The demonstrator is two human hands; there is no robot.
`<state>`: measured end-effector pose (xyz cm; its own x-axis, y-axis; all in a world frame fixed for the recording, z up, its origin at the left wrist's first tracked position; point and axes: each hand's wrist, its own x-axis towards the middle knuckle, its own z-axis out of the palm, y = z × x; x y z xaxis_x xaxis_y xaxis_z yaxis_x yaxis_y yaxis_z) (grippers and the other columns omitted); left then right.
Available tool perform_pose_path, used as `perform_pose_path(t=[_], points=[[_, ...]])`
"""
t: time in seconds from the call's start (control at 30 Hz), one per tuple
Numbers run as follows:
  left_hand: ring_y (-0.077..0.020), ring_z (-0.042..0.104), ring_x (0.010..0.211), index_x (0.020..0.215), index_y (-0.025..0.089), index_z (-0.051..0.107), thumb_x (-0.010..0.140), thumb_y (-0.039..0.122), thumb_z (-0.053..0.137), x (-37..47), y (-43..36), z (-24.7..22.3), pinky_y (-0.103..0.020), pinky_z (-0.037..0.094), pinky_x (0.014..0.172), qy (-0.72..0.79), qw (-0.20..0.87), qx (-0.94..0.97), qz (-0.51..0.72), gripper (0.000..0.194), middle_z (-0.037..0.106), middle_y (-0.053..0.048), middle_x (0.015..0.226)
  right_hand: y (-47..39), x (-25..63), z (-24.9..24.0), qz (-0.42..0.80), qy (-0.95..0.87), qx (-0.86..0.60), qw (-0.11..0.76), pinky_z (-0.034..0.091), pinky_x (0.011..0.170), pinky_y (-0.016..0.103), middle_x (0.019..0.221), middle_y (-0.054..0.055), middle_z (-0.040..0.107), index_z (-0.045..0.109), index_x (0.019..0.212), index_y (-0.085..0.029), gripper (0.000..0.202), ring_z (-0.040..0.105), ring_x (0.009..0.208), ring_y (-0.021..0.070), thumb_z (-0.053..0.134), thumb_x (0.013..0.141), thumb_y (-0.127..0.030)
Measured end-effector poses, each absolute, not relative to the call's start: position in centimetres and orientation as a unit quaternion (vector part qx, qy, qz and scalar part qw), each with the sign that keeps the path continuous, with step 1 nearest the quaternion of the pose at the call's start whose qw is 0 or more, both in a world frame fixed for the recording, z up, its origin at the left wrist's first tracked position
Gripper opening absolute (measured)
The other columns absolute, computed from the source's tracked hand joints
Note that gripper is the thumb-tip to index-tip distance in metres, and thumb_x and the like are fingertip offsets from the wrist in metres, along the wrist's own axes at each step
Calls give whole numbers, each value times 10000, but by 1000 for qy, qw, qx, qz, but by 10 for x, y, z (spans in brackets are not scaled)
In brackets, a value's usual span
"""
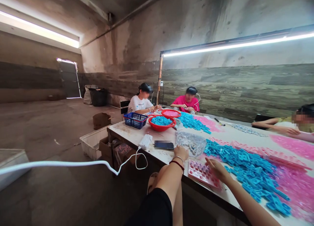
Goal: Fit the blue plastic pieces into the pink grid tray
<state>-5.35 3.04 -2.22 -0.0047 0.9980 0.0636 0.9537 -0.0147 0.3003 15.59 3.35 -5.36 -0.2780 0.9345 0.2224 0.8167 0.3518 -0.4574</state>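
Reaching to the near side of a clear bag of small parts, the left hand hides its fingertips, so I cannot tell whether they grip anything. The right hand is at the right part of the pink tray, fingers partly extended; any pinch is too small to make out. That tray lies along the front edge of the table, near blue pieces. A wrist bump could tip it off; a careless tug could spill the bag.

On the table, the bag lies behind the tray.
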Motion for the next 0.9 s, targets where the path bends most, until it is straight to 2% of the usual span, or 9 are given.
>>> perform_pose_path(t=[0.17, 0.33, 0.5, 0.73, 0.9], points=[[-215, 527, 1024, 1032, 116, 580, 866, 363, 468, -53, 32, -22, -390, 444, 854, 661, 72, 737, 123, 318, 585, -109, 1068, 26, 157, -61, 111, -767, -572, 271, 447, 733, 340, 807, 111, 696, 653, 645, -199, 577, 634, 748, 248, 218, 811, -541], [-185, 552, 949, 1080, 132, 530, 864, 320, 493, -51, 33, -25, -389, 477, 811, 647, 68, 750, 120, 289, 551, -84, 1089, 16, 158, -64, 74, -782, -544, 296, 434, 602, 315, 642, 69, 673, 608, 554, -205, 496, 607, 598, 219, 308, 812, -506], [-187, 551, 953, 1083, 132, 528, 865, 316, 492, -51, 34, -25, -391, 476, 813, 636, 58, 756, 141, 288, 550, -84, 1091, 16, 158, -63, 28, -768, -548, 330, 438, 652, 316, 699, 61, 687, 626, 534, -208, 435, 619, 652, 225, 389, 772, -486], [-190, 541, 977, 1071, 137, 536, 869, 303, 485, -54, 36, -23, -403, 467, 829, 591, 55, 781, 196, 266, 547, -78, 1104, 27, 170, -71, 31, -743, -551, 378, 469, 648, 337, 760, 65, 695, 666, 669, -195, 292, 635, 656, 232, 477, 674, -418], [-180, 514, 1035, 1065, 155, 581, 872, 153, 406, -55, 36, -23, -316, 432, 893, 572, 64, 786, 227, 260, 550, -89, 1099, 25, 168, -70, 21, -730, -544, 413, 479, 639, 348, 733, 60, 696, 655, 701, -205, 269, 642, 642, 236, 458, 668, -384]])
